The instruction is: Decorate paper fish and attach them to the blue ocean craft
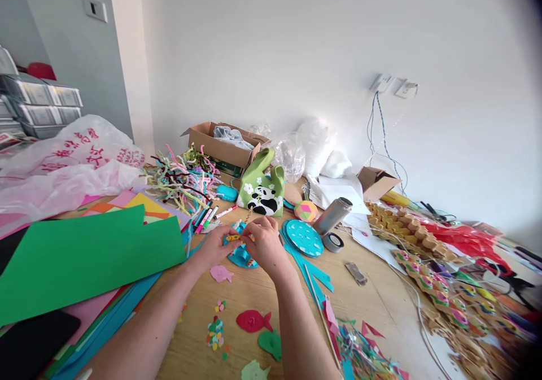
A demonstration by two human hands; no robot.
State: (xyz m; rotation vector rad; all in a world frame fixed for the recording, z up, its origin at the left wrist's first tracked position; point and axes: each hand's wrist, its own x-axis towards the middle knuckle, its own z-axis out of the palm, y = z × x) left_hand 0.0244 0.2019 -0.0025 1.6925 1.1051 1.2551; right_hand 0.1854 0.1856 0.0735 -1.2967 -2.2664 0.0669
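Wood tbl [372, 306], cluttered, white wall [262, 58] bhd, L fingers [217, 237] + R fingers [263, 231] pinching sm yellow pc [232, 237]

Wooden table [368, 318] here, and it's busy: red fish [253, 320], pink fish [221, 274], tape roll [334, 243], panda bag [263, 191], all right on top!
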